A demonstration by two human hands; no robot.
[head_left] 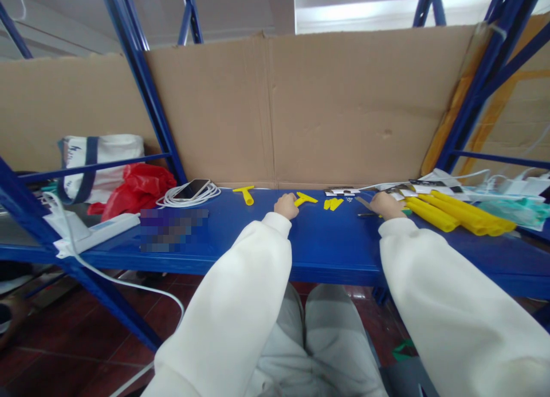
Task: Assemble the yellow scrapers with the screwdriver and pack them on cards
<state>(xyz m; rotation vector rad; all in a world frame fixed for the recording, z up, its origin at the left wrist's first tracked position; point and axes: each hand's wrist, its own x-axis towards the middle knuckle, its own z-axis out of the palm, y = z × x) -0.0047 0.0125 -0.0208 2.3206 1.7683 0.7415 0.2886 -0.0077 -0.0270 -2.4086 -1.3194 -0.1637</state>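
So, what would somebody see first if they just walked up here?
Probably the bright yellow tubes, lying on the blue shelf to the right of the right hand. Next, the crumpled red thing on the left, by a white bag. Then the yellow T-shaped piece in the left hand, near the middle.

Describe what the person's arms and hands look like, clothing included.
Both arms are covered by loose, plain off-white sleeves, the left sleeve and right sleeve alike, gathered into snug cuffs at the wrists. The left hand and right hand are ungloved. No markings show on the sleeves; any rings are too small to tell.
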